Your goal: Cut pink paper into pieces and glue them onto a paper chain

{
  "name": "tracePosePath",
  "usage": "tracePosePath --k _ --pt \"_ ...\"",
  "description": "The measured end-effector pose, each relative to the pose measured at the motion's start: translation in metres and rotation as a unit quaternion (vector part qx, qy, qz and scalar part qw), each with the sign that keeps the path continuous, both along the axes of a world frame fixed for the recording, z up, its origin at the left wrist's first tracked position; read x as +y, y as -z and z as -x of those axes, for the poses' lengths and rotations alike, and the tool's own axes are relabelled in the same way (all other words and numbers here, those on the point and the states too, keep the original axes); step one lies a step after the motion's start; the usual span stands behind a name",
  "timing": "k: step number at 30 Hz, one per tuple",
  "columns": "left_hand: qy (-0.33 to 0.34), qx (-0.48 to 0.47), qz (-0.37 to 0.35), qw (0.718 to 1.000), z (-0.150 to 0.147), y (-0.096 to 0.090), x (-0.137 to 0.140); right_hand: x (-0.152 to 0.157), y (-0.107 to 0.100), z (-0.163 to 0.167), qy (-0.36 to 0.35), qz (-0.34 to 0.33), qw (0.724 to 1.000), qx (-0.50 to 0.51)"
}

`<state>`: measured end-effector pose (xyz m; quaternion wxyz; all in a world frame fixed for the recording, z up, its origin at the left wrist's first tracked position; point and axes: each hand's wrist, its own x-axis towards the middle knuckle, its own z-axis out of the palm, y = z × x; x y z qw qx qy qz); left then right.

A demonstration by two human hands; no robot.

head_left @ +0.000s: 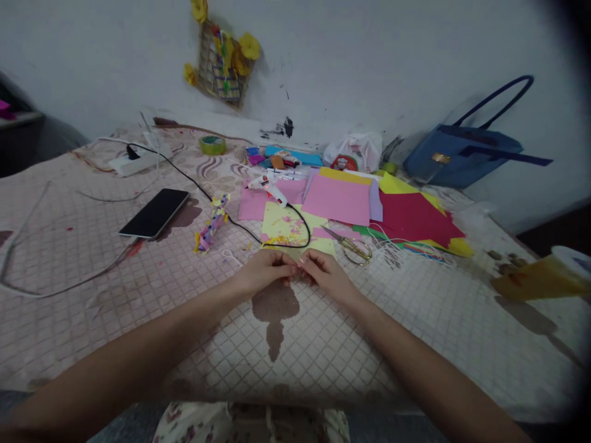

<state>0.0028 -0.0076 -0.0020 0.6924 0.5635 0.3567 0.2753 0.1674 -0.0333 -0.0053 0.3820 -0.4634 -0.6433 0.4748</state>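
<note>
Dim, greyish light — dark, blurry right corners.

Pink and yellow scraps (282, 240) litter yellow paper (275, 214).

On the table (184, 344), the phone (154, 213) lies toward the left edge, the power strip (138, 161) behind it. The tape (212, 145) sits near the back edge, the handbag (462, 154) at the back right corner. The glue gun (272, 189) rests on sheets (339, 198) mid-table; left hand (265, 269) and right hand (326, 271) are before them, the scissors (344, 240) just behind the right.
</note>
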Motion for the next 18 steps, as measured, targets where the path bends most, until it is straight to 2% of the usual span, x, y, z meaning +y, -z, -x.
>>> tracePosePath --k 4,6,12,18 --pt "0.019 -0.031 0.068 0.997 0.0004 -0.0034 -0.0015 -0.0011 -0.0035 0.0013 -0.001 -0.043 0.999 -0.008" --pt "0.025 -0.033 0.077 0.996 0.0011 -0.0037 -0.0013 -0.002 -0.0036 0.002 -0.013 -0.039 0.999 0.005" --pt "0.019 -0.042 0.02 0.999 0.0036 0.0009 0.0013 -0.0024 0.0027 0.0035 -0.009 0.058 0.996 0.072" --pt "0.0 -0.066 -0.005 0.998 0.0028 -0.0005 0.0014 -0.0007 0.0037 0.004 -0.038 0.037 0.995 0.089"
